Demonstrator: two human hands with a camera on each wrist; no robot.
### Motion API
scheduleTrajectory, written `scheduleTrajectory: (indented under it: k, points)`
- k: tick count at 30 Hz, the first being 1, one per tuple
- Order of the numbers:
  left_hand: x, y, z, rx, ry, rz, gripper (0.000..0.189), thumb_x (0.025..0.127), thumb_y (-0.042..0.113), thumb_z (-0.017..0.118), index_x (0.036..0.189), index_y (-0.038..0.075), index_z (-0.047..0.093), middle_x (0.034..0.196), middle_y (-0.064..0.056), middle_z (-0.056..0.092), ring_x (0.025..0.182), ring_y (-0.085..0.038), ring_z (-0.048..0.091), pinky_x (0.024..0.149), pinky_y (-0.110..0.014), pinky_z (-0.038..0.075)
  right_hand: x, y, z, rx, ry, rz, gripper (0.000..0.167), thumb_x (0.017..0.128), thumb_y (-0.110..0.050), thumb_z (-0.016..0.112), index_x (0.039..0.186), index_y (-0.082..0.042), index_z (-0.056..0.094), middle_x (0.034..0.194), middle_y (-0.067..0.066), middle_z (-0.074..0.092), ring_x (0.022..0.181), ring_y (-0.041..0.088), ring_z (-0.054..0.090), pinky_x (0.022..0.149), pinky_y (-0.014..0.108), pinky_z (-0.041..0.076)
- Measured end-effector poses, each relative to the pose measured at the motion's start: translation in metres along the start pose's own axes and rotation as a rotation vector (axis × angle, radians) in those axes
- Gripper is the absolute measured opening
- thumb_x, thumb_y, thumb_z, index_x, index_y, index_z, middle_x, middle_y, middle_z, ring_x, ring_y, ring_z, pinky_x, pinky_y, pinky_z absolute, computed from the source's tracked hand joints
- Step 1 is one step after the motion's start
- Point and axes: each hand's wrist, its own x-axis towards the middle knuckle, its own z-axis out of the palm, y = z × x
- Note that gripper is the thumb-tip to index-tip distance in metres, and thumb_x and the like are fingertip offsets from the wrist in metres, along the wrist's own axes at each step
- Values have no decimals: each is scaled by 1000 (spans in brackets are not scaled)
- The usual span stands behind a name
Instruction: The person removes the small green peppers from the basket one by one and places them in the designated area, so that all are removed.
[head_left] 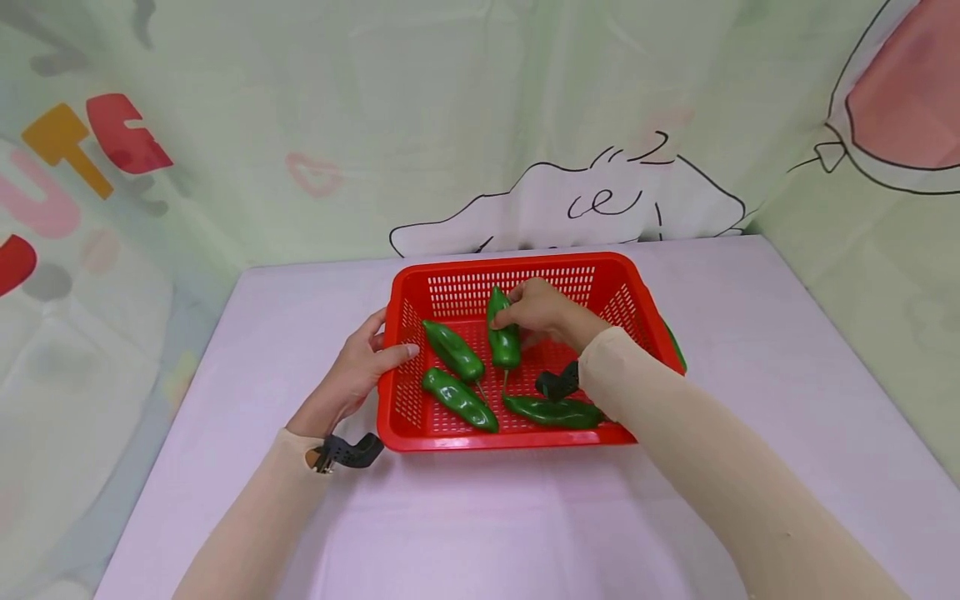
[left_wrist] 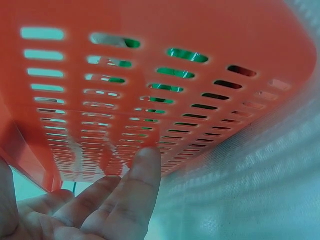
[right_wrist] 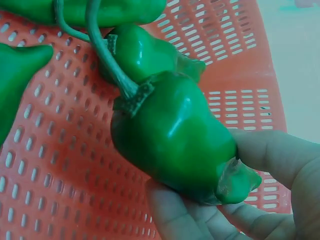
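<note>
A red plastic basket [head_left: 517,444] with slotted walls stands on the table. My left hand [head_left: 356,368] grips its left side, thumb over the rim and the other fingers outside; the left wrist view shows those fingers [left_wrist: 142,185] against the slotted wall. Inside the basket, my right hand [head_left: 542,308] pinches a green pepper [head_left: 504,342] between thumb and fingers. Seen from the right wrist, this pepper [right_wrist: 170,130] has its long stem turned away from the hand. Three more green peppers lie on the basket floor: one upper left [head_left: 454,352], one lower left [head_left: 459,402], one along the front [head_left: 555,412].
A pale lilac cloth covers the table [head_left: 480,525]. Something green [head_left: 675,346] shows beyond the basket's right rim, mostly hidden. A printed curtain [head_left: 360,125] hangs behind the table and at both sides. A black device [head_left: 352,451] is strapped to the left wrist.
</note>
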Motion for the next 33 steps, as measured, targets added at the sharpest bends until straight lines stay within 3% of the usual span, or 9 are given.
scheduleTrajectory:
  k: [22, 33]
  points:
    - [2, 1, -2, -4, -35, -4, 80, 99, 20, 69, 165, 20, 26, 140, -24, 58, 112, -41, 71, 82, -47, 64, -35, 12, -37, 52, 27, -47, 62, 98, -15, 71, 150, 5, 43, 136, 24, 55, 113, 38, 70, 88, 47, 63]
    - [-1, -1, -3, 11, 26, 23, 75, 100, 24, 69, 164, 16, 30, 138, -24, 62, 110, -39, 73, 80, -44, 64, -53, 21, -56, 55, 65, -49, 64, 98, -18, 72, 151, 3, 43, 139, 24, 53, 118, 39, 66, 89, 46, 63]
